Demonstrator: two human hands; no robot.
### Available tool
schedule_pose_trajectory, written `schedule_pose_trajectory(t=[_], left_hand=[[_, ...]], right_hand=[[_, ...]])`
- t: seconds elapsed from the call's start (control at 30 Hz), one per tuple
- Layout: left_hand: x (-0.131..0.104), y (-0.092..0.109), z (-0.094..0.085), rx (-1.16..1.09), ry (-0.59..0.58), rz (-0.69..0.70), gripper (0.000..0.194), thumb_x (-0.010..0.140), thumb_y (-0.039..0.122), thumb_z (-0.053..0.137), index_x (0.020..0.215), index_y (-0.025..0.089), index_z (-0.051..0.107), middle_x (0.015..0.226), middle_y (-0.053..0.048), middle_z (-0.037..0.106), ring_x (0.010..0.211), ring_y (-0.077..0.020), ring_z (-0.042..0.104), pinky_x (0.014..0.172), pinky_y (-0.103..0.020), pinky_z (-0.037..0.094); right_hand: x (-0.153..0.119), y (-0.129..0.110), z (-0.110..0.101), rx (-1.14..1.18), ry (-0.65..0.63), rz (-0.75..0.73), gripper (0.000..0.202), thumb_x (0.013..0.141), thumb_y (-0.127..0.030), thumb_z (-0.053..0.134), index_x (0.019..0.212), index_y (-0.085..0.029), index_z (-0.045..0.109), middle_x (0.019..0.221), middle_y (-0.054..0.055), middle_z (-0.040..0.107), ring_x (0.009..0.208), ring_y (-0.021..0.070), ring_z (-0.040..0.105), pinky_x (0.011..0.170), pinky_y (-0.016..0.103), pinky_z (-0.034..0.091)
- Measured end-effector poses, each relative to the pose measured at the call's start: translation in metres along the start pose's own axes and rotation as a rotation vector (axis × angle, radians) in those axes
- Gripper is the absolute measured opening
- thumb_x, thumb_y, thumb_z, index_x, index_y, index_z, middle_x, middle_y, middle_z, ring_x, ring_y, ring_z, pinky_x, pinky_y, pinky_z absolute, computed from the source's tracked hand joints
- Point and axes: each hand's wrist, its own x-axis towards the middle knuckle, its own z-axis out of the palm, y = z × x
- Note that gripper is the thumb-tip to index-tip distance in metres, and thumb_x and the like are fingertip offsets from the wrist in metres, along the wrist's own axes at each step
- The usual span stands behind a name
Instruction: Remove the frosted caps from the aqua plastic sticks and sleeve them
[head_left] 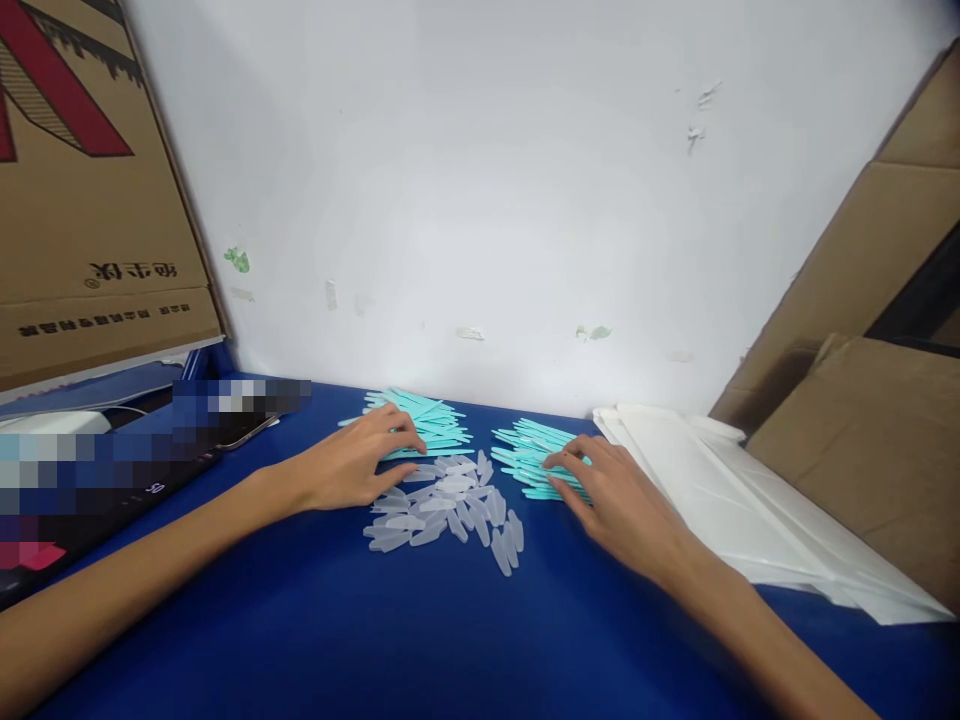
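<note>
Two piles of thin teal plastic sticks lie on a blue table, a left pile point(435, 412) and a right pile point(525, 450). Between and in front of them spreads a heap of translucent whitish tapered plastic pieces point(450, 505), shaped like small blades or caps. My left hand point(367, 455) rests at the left pile, thumb and fingers apart, the thumb close to the translucent pieces. My right hand point(607, 490) reaches over the right end of the other pile. Its fingers bend down onto the sticks, with a gap between thumb and forefinger; the palm side is hidden.
White flat plastic bags point(720, 490) are stacked at the right, beside brown cardboard point(870, 450). A printed cardboard box point(97, 220) stands at the left, above a dark device point(165, 490) partly blurred out. A white wall point(480, 200) rises behind the table point(450, 640).
</note>
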Motion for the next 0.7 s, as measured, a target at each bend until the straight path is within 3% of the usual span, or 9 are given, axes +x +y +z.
schedule_pose_trajectory(t=[0.3,0.53,0.7], left_hand=[[0.001,-0.007,0.014,0.0,-0.06,0.067,0.032,0.106,0.043,0.047,0.112,0.024,0.072,0.109,-0.007,0.069,0.103,-0.0258,0.06,0.09,-0.037,0.045],[0.003,-0.001,0.013,0.027,-0.017,0.098,0.037,0.107,0.038,0.041,0.109,0.02,0.073,0.104,-0.009,0.071,0.094,-0.024,0.064,0.083,-0.037,0.047],[0.003,0.002,0.01,0.036,0.02,0.038,0.034,0.107,0.038,0.041,0.113,0.019,0.068,0.106,-0.009,0.071,0.097,-0.0241,0.064,0.082,-0.037,0.05]], right_hand=[[-0.003,0.018,0.002,-0.006,-0.132,-0.047,0.015,0.099,-0.03,0.06,0.111,-0.026,0.068,0.103,0.006,0.071,0.093,0.0266,0.068,0.08,0.043,0.052],[0.001,0.017,-0.002,-0.012,-0.167,-0.036,0.012,0.1,-0.032,0.06,0.104,-0.025,0.069,0.099,0.004,0.074,0.086,0.0258,0.07,0.076,0.041,0.049],[0.001,0.016,-0.005,0.006,-0.176,-0.024,0.016,0.102,-0.034,0.055,0.097,-0.024,0.066,0.088,0.002,0.074,0.073,0.0218,0.068,0.063,0.033,0.044]])
